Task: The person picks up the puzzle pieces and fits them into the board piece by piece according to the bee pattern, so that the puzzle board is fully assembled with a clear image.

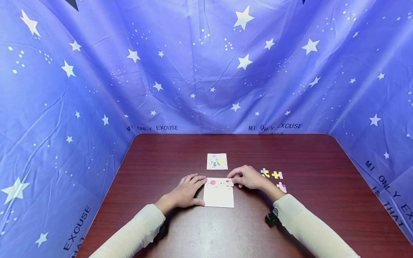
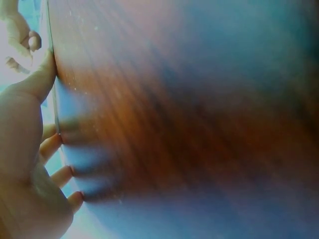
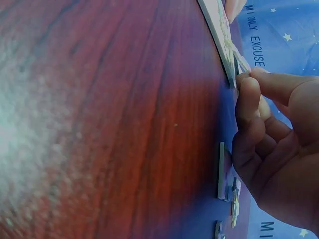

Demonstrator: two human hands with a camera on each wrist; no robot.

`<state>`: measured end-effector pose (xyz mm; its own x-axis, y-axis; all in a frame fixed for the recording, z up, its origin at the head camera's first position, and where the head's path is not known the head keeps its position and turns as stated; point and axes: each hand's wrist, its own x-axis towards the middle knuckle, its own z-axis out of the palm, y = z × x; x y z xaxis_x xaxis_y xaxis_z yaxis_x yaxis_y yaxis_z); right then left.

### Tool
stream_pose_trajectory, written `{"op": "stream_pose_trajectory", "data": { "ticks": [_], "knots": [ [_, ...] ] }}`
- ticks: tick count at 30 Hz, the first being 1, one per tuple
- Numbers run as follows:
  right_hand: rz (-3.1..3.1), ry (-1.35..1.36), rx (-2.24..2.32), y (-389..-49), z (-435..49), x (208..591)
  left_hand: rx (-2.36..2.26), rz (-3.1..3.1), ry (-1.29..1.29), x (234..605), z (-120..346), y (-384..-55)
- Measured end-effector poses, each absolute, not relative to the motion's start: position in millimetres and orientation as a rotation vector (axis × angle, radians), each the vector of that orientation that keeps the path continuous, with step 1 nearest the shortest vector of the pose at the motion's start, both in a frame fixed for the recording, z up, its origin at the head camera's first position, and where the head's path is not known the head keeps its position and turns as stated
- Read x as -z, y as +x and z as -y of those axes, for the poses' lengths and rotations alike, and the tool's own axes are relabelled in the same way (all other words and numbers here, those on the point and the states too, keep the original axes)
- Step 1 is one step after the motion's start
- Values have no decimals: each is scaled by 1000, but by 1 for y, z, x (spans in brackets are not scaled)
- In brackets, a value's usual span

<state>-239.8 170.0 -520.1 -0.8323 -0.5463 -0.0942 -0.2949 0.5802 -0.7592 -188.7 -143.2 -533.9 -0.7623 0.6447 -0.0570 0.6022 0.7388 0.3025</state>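
Note:
A white square board [image 1: 218,199] lies on the table, with joined puzzle pieces [image 1: 213,183] along its upper part, one showing a red round shape. My left hand [image 1: 186,191] rests at the board's left side, fingers spread and thumb on the lower left edge. At the upper right corner, my right hand [image 1: 250,177] pinches a puzzle piece [image 1: 229,182] between thumb and index finger. The right wrist view shows that piece tilted over the board's edge, its other fingers curled. In the left wrist view, the left hand's fingertips [image 2: 62,175] touch down by the board's edge.
A small picture card [image 1: 217,161] lies beyond the board. To the right are loose puzzle pieces: one blue and yellow [image 1: 265,173], one yellow and pink [image 1: 277,175], one pink and purple [image 1: 281,187]. A starry blue curtain [image 1: 193,71] surrounds the dark red table [image 1: 155,157].

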Motion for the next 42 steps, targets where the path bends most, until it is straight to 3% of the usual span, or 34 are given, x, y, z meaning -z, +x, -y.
{"op": "stream_pose_trajectory", "data": {
  "ticks": [24,42],
  "knots": [
    [-2538,-607,1008,-239,-152,517,-391,-2783,1009,532,142,-190],
    [-2632,-801,901,-236,-149,522,-398,-2781,995,535,142,-189]
  ]
}}
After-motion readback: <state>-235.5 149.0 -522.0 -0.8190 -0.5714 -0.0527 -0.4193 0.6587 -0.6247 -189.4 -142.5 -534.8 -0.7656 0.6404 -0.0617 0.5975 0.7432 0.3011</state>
